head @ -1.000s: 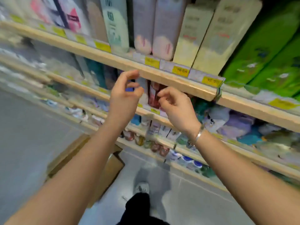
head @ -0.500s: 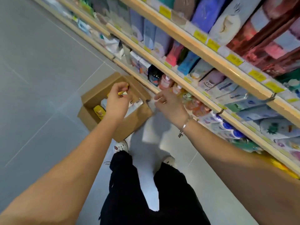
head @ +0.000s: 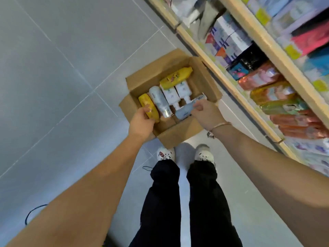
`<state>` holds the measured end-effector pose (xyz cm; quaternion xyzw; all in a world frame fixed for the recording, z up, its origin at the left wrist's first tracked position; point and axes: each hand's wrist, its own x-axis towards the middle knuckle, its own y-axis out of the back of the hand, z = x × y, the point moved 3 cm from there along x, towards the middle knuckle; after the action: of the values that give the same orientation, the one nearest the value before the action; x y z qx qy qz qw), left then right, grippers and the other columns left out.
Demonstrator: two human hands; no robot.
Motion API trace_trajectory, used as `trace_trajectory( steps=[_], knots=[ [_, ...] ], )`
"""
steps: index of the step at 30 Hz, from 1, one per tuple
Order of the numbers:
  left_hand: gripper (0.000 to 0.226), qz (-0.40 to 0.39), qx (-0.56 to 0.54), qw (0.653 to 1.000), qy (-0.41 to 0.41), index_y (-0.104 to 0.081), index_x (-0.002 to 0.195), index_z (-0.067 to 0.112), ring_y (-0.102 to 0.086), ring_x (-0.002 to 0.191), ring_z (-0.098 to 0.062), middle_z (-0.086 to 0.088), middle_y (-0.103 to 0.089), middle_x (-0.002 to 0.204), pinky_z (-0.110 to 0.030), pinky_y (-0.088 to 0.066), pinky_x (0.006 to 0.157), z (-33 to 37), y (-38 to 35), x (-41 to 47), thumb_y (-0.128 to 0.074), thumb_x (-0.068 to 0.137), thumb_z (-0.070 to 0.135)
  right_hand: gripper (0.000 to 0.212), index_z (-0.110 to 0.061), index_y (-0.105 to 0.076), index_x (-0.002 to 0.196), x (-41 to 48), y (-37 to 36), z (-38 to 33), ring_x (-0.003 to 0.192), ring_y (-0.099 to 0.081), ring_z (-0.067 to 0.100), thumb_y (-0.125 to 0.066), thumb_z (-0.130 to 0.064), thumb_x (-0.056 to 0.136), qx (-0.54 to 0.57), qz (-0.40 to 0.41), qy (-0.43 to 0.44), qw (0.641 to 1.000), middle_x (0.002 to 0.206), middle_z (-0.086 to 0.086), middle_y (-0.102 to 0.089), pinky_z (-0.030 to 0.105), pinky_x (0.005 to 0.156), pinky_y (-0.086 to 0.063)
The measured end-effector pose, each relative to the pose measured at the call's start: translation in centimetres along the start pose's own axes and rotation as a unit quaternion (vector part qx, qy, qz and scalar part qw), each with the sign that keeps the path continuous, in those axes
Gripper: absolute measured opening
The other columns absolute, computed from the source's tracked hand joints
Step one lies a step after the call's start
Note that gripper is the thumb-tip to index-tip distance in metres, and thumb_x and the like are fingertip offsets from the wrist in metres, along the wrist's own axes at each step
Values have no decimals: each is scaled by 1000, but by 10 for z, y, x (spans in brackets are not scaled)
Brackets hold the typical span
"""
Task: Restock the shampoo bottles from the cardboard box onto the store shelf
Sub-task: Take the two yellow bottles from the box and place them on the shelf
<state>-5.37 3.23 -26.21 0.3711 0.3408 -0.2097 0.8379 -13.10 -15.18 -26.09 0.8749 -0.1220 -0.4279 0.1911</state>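
Observation:
An open cardboard box (head: 206,81) stands on the grey floor beside the store shelf (head: 222,72). Several bottles lie inside it. My left hand (head: 142,122) grips a yellow bottle (head: 148,106) at the box's near left. My right hand (head: 204,113) pinches a pale blue bottle (head: 185,111) at the near right. Between them lies a silver-white bottle (head: 161,102). Behind are two white bottles (head: 176,93) and another yellow bottle (head: 176,77) lying across them.
The wooden shelf rails run diagonally at the right, packed with coloured packets (head: 267,86) and boxes (head: 229,40). My feet in white shoes (head: 185,154) stand just before the box. A black cable (head: 33,211) lies on the tiled floor at the lower left.
My view has swung from the upper shelf down to the floor. Both hands have dropped from the shelf into the box and taken hold of bottles.

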Motion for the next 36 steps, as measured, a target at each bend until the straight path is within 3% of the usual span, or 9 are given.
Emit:
trace_trajectory(
  steps=[5,8,12,14,20,26,29,32,36],
  knots=[
    [41,-28,81,996,15,-46,130,18,-58,99,-34,-16,-60,115,-33,-44,74,-53,-20,86,-44,90,9,41,11,-50,122,101,-52,15,87,-56,40,-51,-13,89,11,-12,-64,998,94,30,-52,32,76,-40],
    [45,-25,207,977,-39,-45,134,19,-57,106,-30,-9,-57,126,-34,-46,78,-80,-40,140,-43,90,10,43,16,-47,121,153,-75,33,106,-56,49,-50,-10,87,27,-3,-83,996,117,39,-53,53,93,-47],
    [48,-44,448,878,-163,-45,137,17,-32,136,-26,-3,-44,144,-37,-34,104,-110,-75,216,-44,90,9,40,8,-49,125,218,-105,65,73,-58,26,-48,-14,92,85,-2,-124,989,97,27,-57,37,66,-50],
    [48,-66,543,812,-205,-42,139,16,-26,140,-26,-4,-39,148,-36,-24,111,-123,-95,253,-46,91,10,43,10,-44,129,251,-118,84,72,-60,32,-47,-13,93,144,3,-149,978,113,38,-55,30,56,-42],
    [54,-166,616,751,-167,-32,144,17,-8,146,-28,-4,-21,156,-46,-26,114,-152,-138,361,-48,93,10,37,1,-50,126,358,-151,119,88,-54,23,-47,-20,95,259,45,-156,952,101,18,-58,40,86,-51],
    [59,-153,743,613,-220,-23,146,27,-6,145,-26,-1,-16,157,-48,-8,117,-156,-151,400,-49,93,26,28,-15,-48,69,427,-169,122,66,-61,21,-72,-28,77,434,135,-153,878,77,11,-58,37,66,-55],
    [60,-141,767,588,-213,-21,147,30,-4,145,-28,-3,-10,157,-49,0,117,-158,-158,396,-49,93,26,36,-21,-48,70,447,-178,124,86,-68,29,-82,-29,62,478,160,-177,845,99,12,-67,43,79,-58],
    [62,-124,779,577,-212,-19,147,29,1,146,-29,-5,-7,157,-49,5,116,-158,-165,396,-49,93,25,48,-21,-59,89,476,-178,128,85,-69,29,-87,-31,52,466,138,-194,852,107,11,-69,41,58,-59],
    [56,-112,791,541,-262,-26,142,22,-19,142,-30,-5,-38,146,-49,5,116,-162,-167,397,-51,91,25,65,-17,-60,111,482,-177,129,83,-69,30,-88,-21,52,495,127,-195,837,108,13,-68,44,53,-58]
  ],
)
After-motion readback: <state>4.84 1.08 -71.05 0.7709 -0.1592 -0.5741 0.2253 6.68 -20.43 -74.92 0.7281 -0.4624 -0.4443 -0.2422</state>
